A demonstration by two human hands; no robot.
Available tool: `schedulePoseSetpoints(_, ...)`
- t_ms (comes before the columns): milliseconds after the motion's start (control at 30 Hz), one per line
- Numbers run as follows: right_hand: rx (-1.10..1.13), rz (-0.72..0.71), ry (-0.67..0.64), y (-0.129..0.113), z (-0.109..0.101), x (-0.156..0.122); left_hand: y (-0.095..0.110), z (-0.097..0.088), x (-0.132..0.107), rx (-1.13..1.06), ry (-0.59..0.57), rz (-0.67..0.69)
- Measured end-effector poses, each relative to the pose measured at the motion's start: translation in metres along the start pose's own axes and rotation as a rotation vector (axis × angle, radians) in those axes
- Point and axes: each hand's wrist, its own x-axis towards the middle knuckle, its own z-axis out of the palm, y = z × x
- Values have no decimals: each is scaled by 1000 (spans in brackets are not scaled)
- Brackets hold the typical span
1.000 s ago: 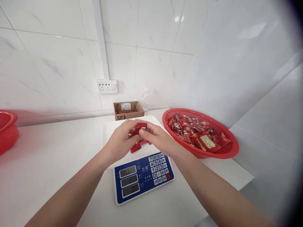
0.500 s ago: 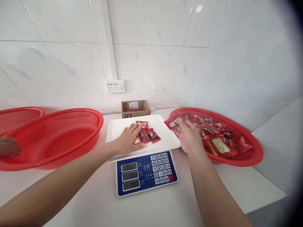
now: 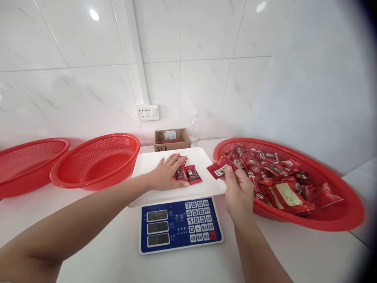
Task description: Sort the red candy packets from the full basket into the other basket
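My left hand (image 3: pixel 166 175) lies flat with fingers spread on the white tray (image 3: pixel 147 163) of a digital scale (image 3: pixel 179 224), touching small red snack packets (image 3: pixel 188 174) that lie there. My right hand (image 3: pixel 238 188) pinches one red packet (image 3: pixel 219 169) between thumb and fingers, held just above the tray's right edge. Right beside it stands a red mesh basket (image 3: pixel 338 220) filled with several more red packets.
Two empty red baskets, one near (image 3: pixel 97 161) and one farther left (image 3: pixel 26 161), stand on the white counter. A small cardboard box (image 3: pixel 172 139) and a clear bottle (image 3: pixel 193 131) sit against the tiled wall below a power socket (image 3: pixel 148 113).
My right hand has come back from the full basket towards the tray with a red packet. The view has shifted right; a person's hand seen at the far left is out of view.
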Motion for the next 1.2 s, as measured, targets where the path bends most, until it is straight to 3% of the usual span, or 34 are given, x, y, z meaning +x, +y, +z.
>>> schedulePoseSetpoints(167, -114, -99, -34, -2, 7, -7, -16, 1, -12, -10, 37, -62)
schedulePoseSetpoints(300, -156, -172, -61, -2, 7, -7, -27, 4, -21, -22, 144, -149)
schedulePoseSetpoints(533, -182, -191, -82, 0, 7, -5, -28, 3, -18, -89, 271, -234)
schedulePoseSetpoints(667, -204, -179, -94, 3, 8, -6, -42, -20, -30, -164, 341, -382)
schedulePoseSetpoints(833, -226, -175, -78, 6, 8, -7, -91, -66, -69, -81, 508, -597)
schedulePoseSetpoints(967, -236, -161, -74, 5, 8, -7, -125, -81, -92, 2, 488, -715)
schedulePoseSetpoints(1067, -223, -119, -29, 3, 8, -7, -124, -74, -84, 60, 473, -669)
schedulePoseSetpoints(1200, -191, -102, -22, 2, 8, -6, -80, -44, -42, 54, 389, -359)
